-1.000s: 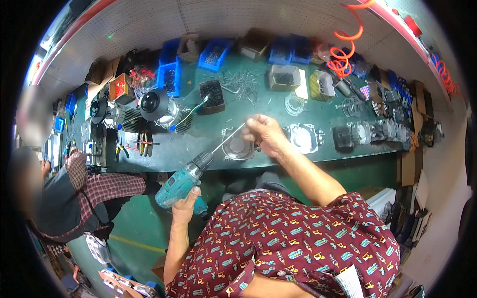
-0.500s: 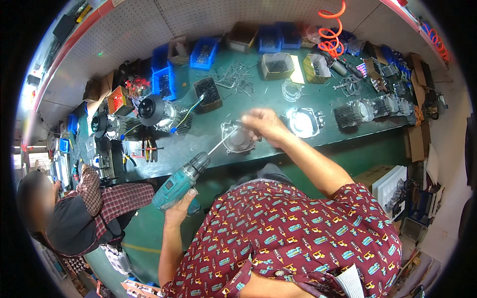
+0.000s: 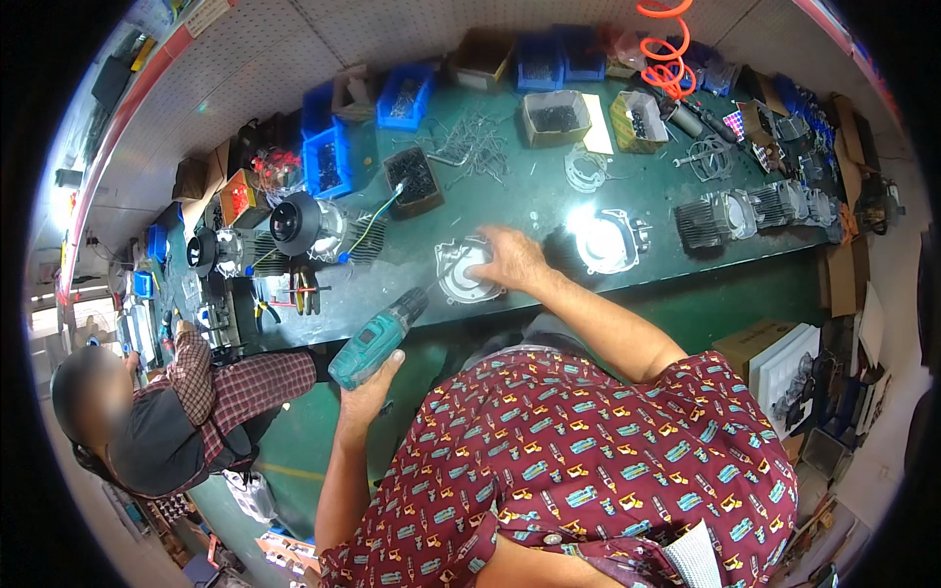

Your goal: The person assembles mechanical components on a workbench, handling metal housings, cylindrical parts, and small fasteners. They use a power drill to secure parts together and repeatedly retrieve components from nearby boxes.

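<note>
My left hand [image 3: 369, 390] is wrapped round the grip of a teal cordless drill [image 3: 369, 349], whose dark chuck points up and right. A round cast-metal housing cover [image 3: 454, 282] lies flat near the bench's front edge, just beyond the drill's nose. On its right side rests my right hand [image 3: 515, 261], thumb over the inner face and fingers round the far rim. The long thin bit is too blurred to follow to its tip. Another metal housing cover [image 3: 608, 245], brightly lit, lies to the right of my right hand, apart from it.
Along the back stand blue bins [image 3: 404, 98] and open boxes [image 3: 413, 181] of screws. Two finned motors [image 3: 338, 230] stand left, near pliers [image 3: 263, 309]. Finned housings [image 3: 716, 218] line the right. An orange coiled hose [image 3: 668, 49] hangs above. A co-worker [image 3: 162, 421] sits at left.
My right hand has come down from above the housing cover onto its right side, its fingers spreading. The drill has tilted and shifted slightly right and up in my left hand.
</note>
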Demonstrator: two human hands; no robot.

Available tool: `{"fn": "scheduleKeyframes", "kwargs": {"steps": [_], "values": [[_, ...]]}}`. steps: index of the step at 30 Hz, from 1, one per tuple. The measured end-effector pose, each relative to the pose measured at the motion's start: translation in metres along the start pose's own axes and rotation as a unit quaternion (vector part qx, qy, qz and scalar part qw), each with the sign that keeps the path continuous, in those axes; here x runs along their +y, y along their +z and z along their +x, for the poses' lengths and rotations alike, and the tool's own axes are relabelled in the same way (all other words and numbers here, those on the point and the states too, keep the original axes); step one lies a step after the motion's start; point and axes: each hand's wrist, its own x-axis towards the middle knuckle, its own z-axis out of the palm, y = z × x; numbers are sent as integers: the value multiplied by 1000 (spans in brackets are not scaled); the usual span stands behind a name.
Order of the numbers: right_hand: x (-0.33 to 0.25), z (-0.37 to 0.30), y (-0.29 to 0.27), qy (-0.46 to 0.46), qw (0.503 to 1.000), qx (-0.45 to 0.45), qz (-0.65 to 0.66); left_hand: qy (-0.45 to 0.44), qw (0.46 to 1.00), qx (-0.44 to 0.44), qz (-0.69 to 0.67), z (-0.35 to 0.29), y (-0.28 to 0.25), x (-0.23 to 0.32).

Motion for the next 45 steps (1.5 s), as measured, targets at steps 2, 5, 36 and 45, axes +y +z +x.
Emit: {"fn": "scheduleKeyframes", "kwargs": {"steps": [2,5,36,45], "values": [[-2,0,-3,7,1000,-3,2,-4,1000,-1,-8,0,4,5],[0,1,-3,-8,1000,-10,1,29,999,-20,22,7,0,33],[11,5,0,-39,998,-34,-20,90,897,-217,373,102,4,217],[75,124,-118,-110,978,120,-128,175,971,-54,151,26,-13,144]]}}
